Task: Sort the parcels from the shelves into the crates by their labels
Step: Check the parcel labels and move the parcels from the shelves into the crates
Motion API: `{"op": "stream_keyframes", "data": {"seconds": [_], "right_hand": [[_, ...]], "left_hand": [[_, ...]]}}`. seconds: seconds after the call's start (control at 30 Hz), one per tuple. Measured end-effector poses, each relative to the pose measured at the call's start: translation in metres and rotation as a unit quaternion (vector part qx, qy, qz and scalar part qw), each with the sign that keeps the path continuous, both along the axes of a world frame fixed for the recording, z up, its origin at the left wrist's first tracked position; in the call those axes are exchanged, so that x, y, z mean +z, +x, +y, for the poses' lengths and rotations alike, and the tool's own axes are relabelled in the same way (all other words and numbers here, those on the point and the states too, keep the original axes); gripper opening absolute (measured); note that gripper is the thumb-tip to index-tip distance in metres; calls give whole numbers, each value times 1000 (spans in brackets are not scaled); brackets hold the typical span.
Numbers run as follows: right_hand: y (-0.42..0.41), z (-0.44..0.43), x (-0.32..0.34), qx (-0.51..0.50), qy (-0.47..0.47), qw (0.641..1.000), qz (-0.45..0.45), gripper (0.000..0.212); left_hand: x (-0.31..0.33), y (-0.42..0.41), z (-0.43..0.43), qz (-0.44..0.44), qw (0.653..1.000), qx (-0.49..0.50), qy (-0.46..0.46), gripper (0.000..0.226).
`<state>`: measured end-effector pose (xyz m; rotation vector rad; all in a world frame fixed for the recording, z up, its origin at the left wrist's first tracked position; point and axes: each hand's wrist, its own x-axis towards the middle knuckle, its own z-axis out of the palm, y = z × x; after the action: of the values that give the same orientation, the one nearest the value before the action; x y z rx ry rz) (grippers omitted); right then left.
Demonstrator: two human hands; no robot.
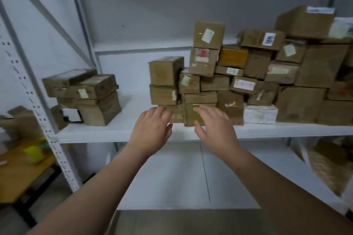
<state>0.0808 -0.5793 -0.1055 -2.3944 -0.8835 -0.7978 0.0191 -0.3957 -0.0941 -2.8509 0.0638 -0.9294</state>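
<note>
Both arms are out towards the white shelf (118,131), and the hands sit side by side at its front edge, apart from each other. The left hand (152,128) is loose and spread, thumb out to the side, with its fingers over the front of a low brown parcel (176,114) on the bottom row. The right hand (214,127) is spread too, its fingers over the yellow-taped parcel (191,115) just beside it. Neither hand grips anything, and with this blur I can't tell whether the fingertips actually touch cardboard. Those two parcels lie at the foot of the big heap of parcels (248,74), which runs from mid-shelf off to the right, brown boxes piled several high, many with pale labels, and a white box (259,114) on the bottom row. Well apart to the left stands a smaller stack of parcels (84,95) on the same shelf. Below is a lower shelf (181,177), and past the perforated upright (38,112) there's a wooden table (17,173) with something yellow (34,153) on it.
</note>
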Motion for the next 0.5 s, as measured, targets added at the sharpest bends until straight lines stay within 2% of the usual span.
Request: {"op": "stream_keyframes", "data": {"seconds": [0.17,0.3,0.5], "right_hand": [[21,50,16,4,-4,1000,6,43],[52,68,29,3,27,1000,8,43],[105,94,47,33,118,991,47,47]], "left_hand": [[12,9,58,-10,1000,14,-3,44],[26,43,84,-30,1000,9,-3,55],[52,124,106,-50,998,9,45,91]]}}
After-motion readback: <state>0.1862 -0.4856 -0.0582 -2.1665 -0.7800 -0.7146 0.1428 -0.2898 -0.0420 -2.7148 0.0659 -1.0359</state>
